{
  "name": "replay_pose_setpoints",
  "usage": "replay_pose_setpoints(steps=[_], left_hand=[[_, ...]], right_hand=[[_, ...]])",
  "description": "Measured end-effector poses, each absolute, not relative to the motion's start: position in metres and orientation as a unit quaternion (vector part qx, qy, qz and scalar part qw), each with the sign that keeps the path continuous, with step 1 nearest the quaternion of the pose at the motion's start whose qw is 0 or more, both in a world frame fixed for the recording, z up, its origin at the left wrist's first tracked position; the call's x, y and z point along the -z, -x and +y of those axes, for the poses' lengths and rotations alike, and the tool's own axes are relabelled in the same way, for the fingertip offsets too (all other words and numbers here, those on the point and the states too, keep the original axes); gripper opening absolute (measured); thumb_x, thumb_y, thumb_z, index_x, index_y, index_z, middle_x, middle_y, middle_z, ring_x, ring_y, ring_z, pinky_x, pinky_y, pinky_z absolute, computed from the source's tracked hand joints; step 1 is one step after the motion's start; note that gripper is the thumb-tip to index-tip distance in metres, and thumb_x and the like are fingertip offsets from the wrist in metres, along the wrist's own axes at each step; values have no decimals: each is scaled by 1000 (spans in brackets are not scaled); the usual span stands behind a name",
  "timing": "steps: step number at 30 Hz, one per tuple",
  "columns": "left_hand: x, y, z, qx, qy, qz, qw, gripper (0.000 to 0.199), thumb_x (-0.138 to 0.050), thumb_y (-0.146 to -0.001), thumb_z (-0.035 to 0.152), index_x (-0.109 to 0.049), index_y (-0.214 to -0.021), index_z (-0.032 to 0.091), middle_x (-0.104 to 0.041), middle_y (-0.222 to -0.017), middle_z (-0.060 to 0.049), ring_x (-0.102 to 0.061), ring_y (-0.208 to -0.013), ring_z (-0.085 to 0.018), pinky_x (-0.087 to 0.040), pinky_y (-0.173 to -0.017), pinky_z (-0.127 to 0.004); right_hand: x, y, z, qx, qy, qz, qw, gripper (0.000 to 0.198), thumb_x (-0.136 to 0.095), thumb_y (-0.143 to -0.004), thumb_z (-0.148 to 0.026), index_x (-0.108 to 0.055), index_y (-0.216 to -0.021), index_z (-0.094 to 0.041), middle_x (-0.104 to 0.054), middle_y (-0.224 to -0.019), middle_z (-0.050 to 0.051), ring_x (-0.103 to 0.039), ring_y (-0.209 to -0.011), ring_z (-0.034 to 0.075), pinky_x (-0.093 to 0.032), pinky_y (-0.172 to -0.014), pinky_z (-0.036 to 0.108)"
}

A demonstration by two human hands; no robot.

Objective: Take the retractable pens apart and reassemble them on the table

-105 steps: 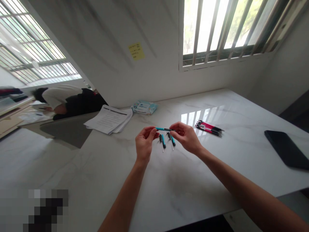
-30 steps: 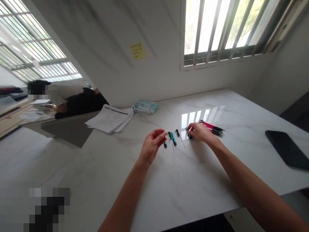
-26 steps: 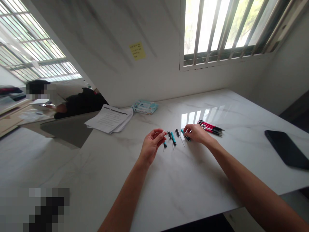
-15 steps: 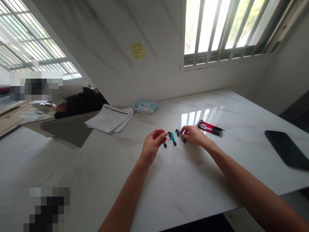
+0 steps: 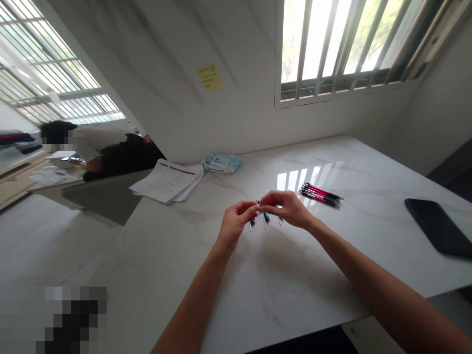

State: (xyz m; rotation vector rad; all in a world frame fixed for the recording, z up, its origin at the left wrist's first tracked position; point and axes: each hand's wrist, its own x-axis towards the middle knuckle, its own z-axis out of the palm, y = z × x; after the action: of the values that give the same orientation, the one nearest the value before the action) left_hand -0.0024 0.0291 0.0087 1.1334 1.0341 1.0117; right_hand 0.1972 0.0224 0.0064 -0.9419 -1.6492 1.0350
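Observation:
Both hands meet above the marble-patterned table (image 5: 295,275), with their fingertips nearly touching. My left hand (image 5: 236,219) is closed in a pinch on something small and whitish, too small to name. My right hand (image 5: 285,206) pinches at the same spot; what it holds, if anything, is hidden by the fingers. Below and behind the fingers lie blue-and-black pen parts (image 5: 266,216), partly covered by the hands. Thin white sticks, like pen refills (image 5: 264,222), lie beside them, pointing toward me.
Several red-and-black pens (image 5: 320,194) lie together right of my hands. Farther right is a black phone-like slab (image 5: 437,226). Papers (image 5: 165,181) and a wipes packet (image 5: 221,163) lie near the wall, which bears a yellow note (image 5: 210,77). Another person (image 5: 106,147) sits at the left.
My right hand has left the pen parts on the table and moved left to my left hand's fingertips. My left hand has shifted slightly right.

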Motion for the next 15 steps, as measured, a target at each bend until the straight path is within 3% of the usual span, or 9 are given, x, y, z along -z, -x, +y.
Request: replay_pose_setpoints(steps=[15], left_hand=[[-8, -1, 26, -407, -472, 427, 655, 33, -91, -69, 38, -79, -91, 17, -75, -87, -5, -65, -77, -15, -50, -78, -28]], right_hand=[[0, -196, 28, -431, 417, -646, 472, 29, -75, -85, -45, -78, -94, -18, -79, -85, 4, -72, -78, 18, -55, -71, 27]])
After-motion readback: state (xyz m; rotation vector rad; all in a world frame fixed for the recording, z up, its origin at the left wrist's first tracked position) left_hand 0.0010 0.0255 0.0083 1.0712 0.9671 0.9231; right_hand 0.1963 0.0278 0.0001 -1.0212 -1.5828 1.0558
